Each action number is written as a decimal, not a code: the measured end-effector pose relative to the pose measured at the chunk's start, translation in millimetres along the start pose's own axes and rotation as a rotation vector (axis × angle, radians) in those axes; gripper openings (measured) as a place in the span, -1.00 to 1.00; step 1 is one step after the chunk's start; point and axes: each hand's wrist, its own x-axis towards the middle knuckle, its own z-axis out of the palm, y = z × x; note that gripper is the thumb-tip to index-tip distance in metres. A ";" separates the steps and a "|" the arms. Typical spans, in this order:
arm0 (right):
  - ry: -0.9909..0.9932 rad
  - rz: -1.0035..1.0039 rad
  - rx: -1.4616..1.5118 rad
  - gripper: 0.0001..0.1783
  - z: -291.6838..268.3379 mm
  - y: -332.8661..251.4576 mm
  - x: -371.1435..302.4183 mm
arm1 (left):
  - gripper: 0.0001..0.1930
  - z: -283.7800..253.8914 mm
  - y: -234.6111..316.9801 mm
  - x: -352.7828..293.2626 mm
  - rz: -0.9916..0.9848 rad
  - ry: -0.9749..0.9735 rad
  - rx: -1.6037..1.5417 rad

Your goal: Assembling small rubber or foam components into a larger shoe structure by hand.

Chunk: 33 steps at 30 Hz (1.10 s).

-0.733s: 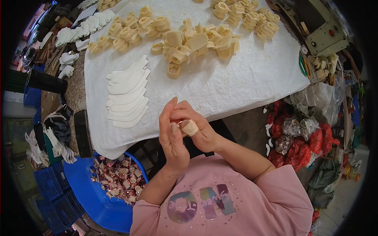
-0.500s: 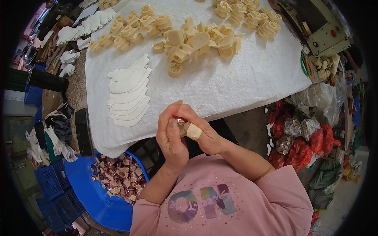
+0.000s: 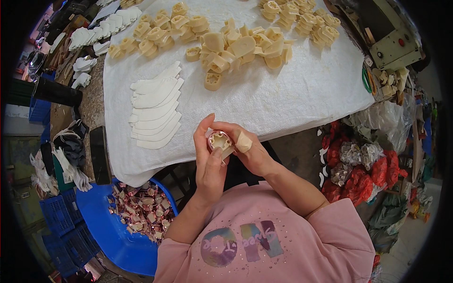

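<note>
In front of my chest, a cream plastic shoe heel (image 3: pixel 219 139) with a shiny pink covering round its side is held between both hands, its hollow end facing up. My left hand (image 3: pixel 211 170) is closed on it, the thumb against its near side. My right hand (image 3: pixel 255 156) grips it from the other side, with a cream wrap (image 3: pixel 243 142) round one digit. Beyond the hands, on the white cloth (image 3: pixel 222 106), lies a fanned row of white curved pieces (image 3: pixel 155 113). Further back are piles of bare cream heels (image 3: pixel 243 47).
At lower left a blue tub (image 3: pixel 113 245) contains many shiny pink-covered pieces (image 3: pixel 141 207). A dark phone-like slab (image 3: pixel 99 155) lies at the table's left edge. Red plastic bags (image 3: pixel 358 184) crowd the floor at right. A metal machine box (image 3: pixel 394 45) stands at the back right.
The heel has turned in my hands, so its hollow end now shows. My fingers have opened a little around it, and both hands have shifted slightly right.
</note>
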 end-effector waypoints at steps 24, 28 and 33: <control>0.014 -0.101 0.065 -0.80 9.5 -6.7 1.1 | -0.48 1.4 -2.6 -2.5 0.218 0.018 0.578; 0.043 0.029 0.157 -0.62 7.6 -9.1 0.4 | -0.43 3.5 6.4 5.2 0.022 0.050 0.291; -0.050 0.071 0.331 -0.52 -5.7 -11.7 -0.2 | -0.31 -10.6 4.8 6.9 -0.032 -0.076 -0.052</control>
